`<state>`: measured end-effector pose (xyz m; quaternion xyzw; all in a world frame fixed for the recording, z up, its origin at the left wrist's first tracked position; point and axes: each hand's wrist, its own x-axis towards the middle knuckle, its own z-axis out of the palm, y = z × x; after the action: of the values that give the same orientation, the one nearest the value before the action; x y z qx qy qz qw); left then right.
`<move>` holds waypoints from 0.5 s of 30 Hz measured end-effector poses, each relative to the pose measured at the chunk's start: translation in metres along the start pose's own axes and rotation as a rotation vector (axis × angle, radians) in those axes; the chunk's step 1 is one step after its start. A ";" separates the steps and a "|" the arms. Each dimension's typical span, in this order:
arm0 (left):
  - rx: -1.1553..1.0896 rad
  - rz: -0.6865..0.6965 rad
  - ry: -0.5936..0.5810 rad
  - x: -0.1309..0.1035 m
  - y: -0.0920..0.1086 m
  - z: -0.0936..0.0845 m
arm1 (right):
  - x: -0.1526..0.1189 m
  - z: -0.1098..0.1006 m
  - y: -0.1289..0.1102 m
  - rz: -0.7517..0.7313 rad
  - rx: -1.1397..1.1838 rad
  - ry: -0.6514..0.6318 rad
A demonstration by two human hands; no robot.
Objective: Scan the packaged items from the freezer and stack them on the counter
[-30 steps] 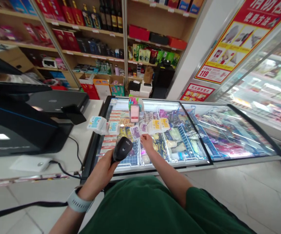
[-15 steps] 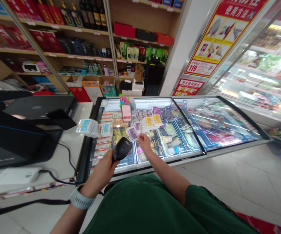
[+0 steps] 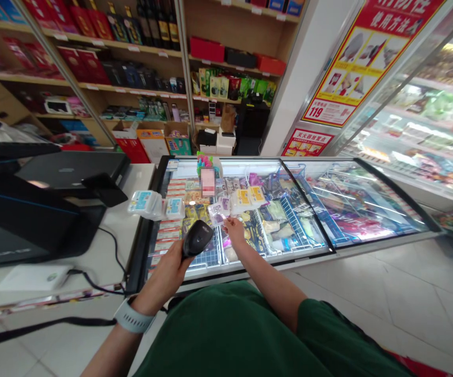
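My left hand (image 3: 171, 264) is wrapped round a black handheld scanner (image 3: 197, 239), its head angled up to the right. The fingers of my right hand (image 3: 234, 230) pinch the lower edge of a purple-and-white packet (image 3: 217, 214) over the freezer's glass top. Just right of that packet lie packs with yellow labels (image 3: 250, 197). On the left, white packs with blue labels (image 3: 144, 202) rest at the freezer's edge, with another blue-labelled pack (image 3: 175, 208) beside them.
A glass-topped freezer (image 3: 300, 256) stretches to the right. On the left counter (image 3: 108, 251) are a black terminal (image 3: 25, 214), a white box (image 3: 33, 277) and cables. Shelves of goods (image 3: 143, 91) stand behind.
The whole view has shifted slightly, so the freezer and shelves sit a little further right. Both hands keep their hold, on the scanner and on the packet.
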<state>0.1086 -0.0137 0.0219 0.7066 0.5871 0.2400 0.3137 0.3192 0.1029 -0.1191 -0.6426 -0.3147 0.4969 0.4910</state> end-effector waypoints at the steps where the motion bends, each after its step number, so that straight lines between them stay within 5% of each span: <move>1: 0.000 -0.009 0.003 -0.001 -0.002 -0.001 | 0.004 0.001 0.000 0.034 0.014 0.013; 15: -0.008 -0.151 0.040 -0.032 -0.038 -0.013 | 0.062 0.030 -0.008 0.338 0.023 0.084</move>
<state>0.0678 -0.0385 0.0041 0.6540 0.6439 0.2323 0.3220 0.3106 0.1698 -0.1326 -0.7009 -0.1759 0.5486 0.4205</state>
